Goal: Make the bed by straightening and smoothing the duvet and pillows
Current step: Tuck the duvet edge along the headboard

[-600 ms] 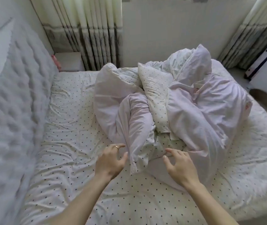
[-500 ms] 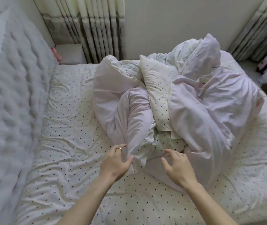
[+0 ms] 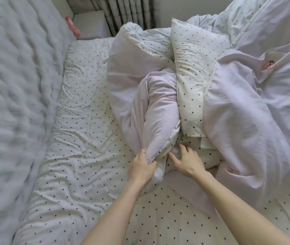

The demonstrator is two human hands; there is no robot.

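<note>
Both our hands are at the near end of the crumpled duvet (image 3: 158, 110), which lies bunched in a heap across the middle and right of the bed, on the dotted sheet (image 3: 80, 121). Our left hand (image 3: 141, 169) grips a lilac fold of the duvet: thumb and fingers curl tight round the cloth, and a thin ring (image 3: 142, 152) shows on one finger. Our right hand (image 3: 187, 162) lies just beside it, its fingers (image 3: 184, 148) spread and fairly straight, their tips touching the dotted side of the duvet where it tucks inward; it holds nothing. A dotted pillow (image 3: 193, 76) is wedged lengthwise between two lilac rolls of the duvet, beyond our hands. The padded headboard (image 3: 13, 85) runs along the left, and a striped curtain (image 3: 130, 11) hangs at the far side of the bed.
</note>
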